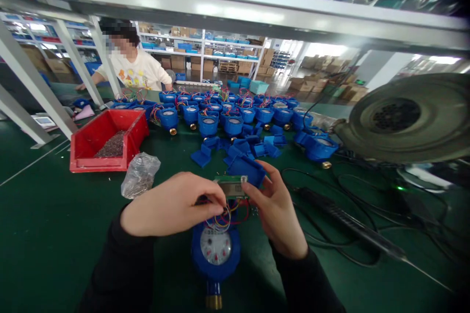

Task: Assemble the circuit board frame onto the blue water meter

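A blue water meter (216,248) with a round white dial and a brass end lies in front of me. Above its dial, my right hand (275,210) grips a small circuit board (231,188) with a display, along with a blue plastic cover (244,170) behind it. My left hand (179,203) pinches thin coloured wires (223,219) that run between the board and the meter. Its fingertips sit at the board's left lower edge and partly hide the wires.
Several blue meters (208,124) stand in rows at the back, with loose blue covers (201,155) before them. At left are a red bin (99,165) of screws and a plastic bag (140,176). A corded electric screwdriver (352,225) and a large round lamp-like fixture (411,117) occupy the right. Behind stands a person (135,70).
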